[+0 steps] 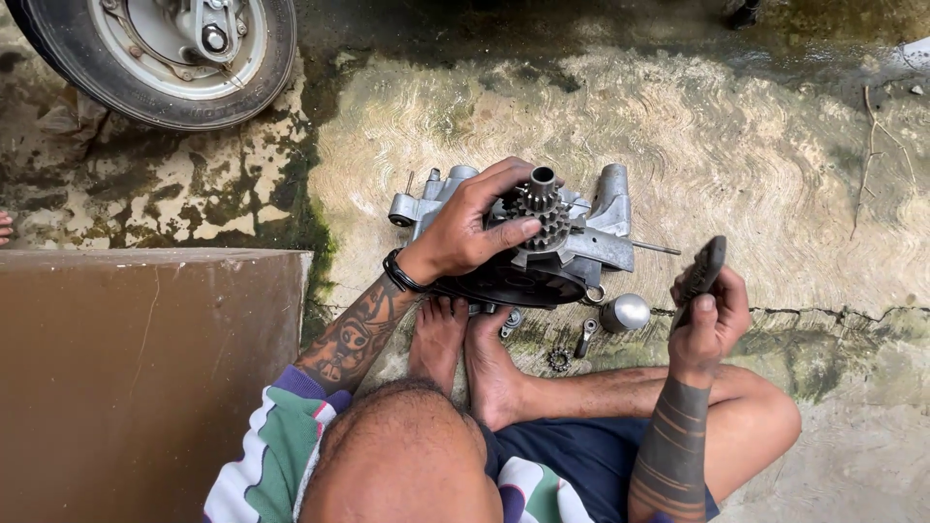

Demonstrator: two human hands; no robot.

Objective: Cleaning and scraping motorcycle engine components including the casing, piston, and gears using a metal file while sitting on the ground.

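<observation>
Left hand (465, 228) at frame centre, fingers closed round gear cluster (539, 211) on engine casing (581, 242): heavy, rigid, likely oily; grip casing lugs. Right hand (705, 324) clasps dark flat part (702, 271).

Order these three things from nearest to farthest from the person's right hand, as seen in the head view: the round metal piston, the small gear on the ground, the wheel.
From the right hand:
1. Round metal piston, just left of the hand, on the ground.
2. Small gear, farther left, near the feet.
3. Wheel, far away at the top left corner.
</observation>
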